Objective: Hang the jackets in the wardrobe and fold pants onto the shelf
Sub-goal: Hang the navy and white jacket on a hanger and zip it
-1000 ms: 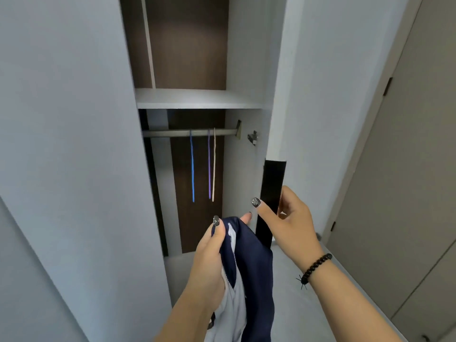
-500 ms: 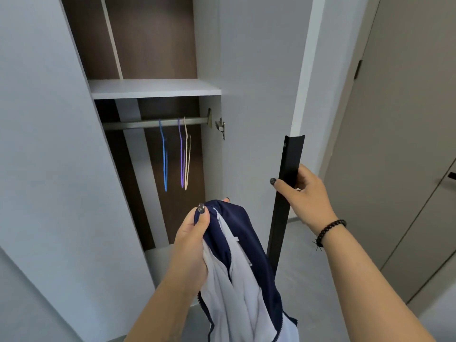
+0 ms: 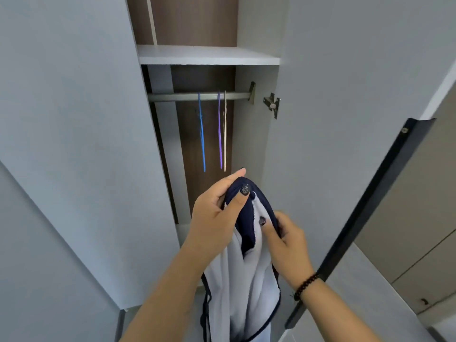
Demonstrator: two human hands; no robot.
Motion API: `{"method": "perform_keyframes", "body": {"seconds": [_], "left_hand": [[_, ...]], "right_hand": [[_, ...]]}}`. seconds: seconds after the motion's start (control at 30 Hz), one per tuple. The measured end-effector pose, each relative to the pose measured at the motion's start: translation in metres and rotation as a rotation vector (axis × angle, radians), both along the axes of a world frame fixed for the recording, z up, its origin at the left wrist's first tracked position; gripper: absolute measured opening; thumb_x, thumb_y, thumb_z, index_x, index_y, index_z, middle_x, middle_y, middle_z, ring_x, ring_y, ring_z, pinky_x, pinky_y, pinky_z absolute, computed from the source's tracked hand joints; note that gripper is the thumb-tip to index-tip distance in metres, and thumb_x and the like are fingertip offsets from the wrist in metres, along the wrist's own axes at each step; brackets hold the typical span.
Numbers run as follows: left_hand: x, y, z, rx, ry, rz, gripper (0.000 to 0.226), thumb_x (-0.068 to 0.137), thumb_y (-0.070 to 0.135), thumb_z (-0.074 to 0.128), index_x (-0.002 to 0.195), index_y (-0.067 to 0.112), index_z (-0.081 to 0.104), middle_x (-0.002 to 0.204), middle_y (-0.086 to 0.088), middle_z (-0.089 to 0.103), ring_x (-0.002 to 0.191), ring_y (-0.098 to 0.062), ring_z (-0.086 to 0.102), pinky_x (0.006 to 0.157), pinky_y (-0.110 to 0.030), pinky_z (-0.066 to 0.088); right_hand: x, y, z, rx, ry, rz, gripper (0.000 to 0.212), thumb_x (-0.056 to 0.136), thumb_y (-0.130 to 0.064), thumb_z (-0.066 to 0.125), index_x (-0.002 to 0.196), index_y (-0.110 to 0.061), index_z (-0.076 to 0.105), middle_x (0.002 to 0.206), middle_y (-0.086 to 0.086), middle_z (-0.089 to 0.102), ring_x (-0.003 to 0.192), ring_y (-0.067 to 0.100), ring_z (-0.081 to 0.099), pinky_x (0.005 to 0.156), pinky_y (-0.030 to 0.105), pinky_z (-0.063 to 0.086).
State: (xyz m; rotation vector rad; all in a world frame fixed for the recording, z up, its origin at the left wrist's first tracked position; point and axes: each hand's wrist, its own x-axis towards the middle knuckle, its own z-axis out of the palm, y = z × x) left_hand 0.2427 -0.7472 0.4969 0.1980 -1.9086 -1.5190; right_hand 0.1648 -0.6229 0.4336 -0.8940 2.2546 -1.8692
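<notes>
A person's left hand (image 3: 217, 213) grips the collar end of a navy-and-white jacket (image 3: 243, 280), thumb pressed on the navy trim, while the right hand (image 3: 283, 239) pinches the fabric just beside it. Beyond the hands, blue (image 3: 201, 134), purple (image 3: 219, 132) and cream (image 3: 224, 134) hangers dangle from the wardrobe rail (image 3: 187, 97), beneath a white shelf (image 3: 207, 55).

Both hands grip a navy-and-white jacket (image 3: 243, 267): the left hand (image 3: 214, 215) pinches its collar, the right hand (image 3: 283, 240) just beside it. Three hangers (image 3: 219, 129) hang on the rail (image 3: 197, 97) above the hands.
</notes>
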Motion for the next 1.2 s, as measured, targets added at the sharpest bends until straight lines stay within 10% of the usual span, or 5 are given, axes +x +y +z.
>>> {"method": "perform_keyframes", "body": {"seconds": [0.3,0.7,0.9,1.2], "left_hand": [[0.016,-0.141,-0.018,-0.135,-0.186,0.262,0.014,0.09,0.025,0.065,0.077,0.024,0.06,0.062,0.019,0.061,0.059,0.001,0.054,0.055,-0.009,0.04],[0.018,-0.239,-0.04,-0.722,-0.396,0.507,0.004,0.09,0.024,0.063,0.093,0.022,0.062,0.07,0.012,0.055,0.063,-0.018,0.056,0.057,-0.031,0.047],[-0.023,-0.248,-0.044,-0.459,-0.489,0.363,0.014,0.097,0.024,0.051,0.091,0.011,0.053,0.065,-0.002,0.056,0.059,-0.024,0.055,0.058,-0.041,0.049],[-0.105,-0.241,-0.008,-0.278,-0.393,0.456,0.034,0.099,0.032,0.049,0.066,0.023,0.05,0.055,0.01,0.046,0.052,-0.005,0.043,0.054,-0.018,0.033]], "right_hand": [[-0.026,-0.1,0.041,0.015,0.274,-0.073,0.023,0.077,-0.021,0.077,0.066,-0.017,0.058,0.06,-0.005,0.059,0.059,0.006,0.053,0.055,0.013,0.042],[-0.073,-0.172,0.06,0.017,0.746,-0.299,0.017,0.081,-0.022,0.075,0.072,-0.01,0.067,0.064,-0.007,0.057,0.063,0.009,0.052,0.06,0.006,0.037],[-0.117,-0.188,0.061,0.01,0.506,-0.317,0.017,0.081,-0.027,0.076,0.072,-0.018,0.064,0.062,-0.013,0.058,0.063,0.002,0.056,0.059,0.007,0.041],[-0.184,-0.213,0.052,0.204,0.44,0.1,0.033,0.062,-0.028,0.086,0.067,-0.025,0.054,0.065,-0.011,0.052,0.06,0.006,0.048,0.055,0.011,0.037]]}}
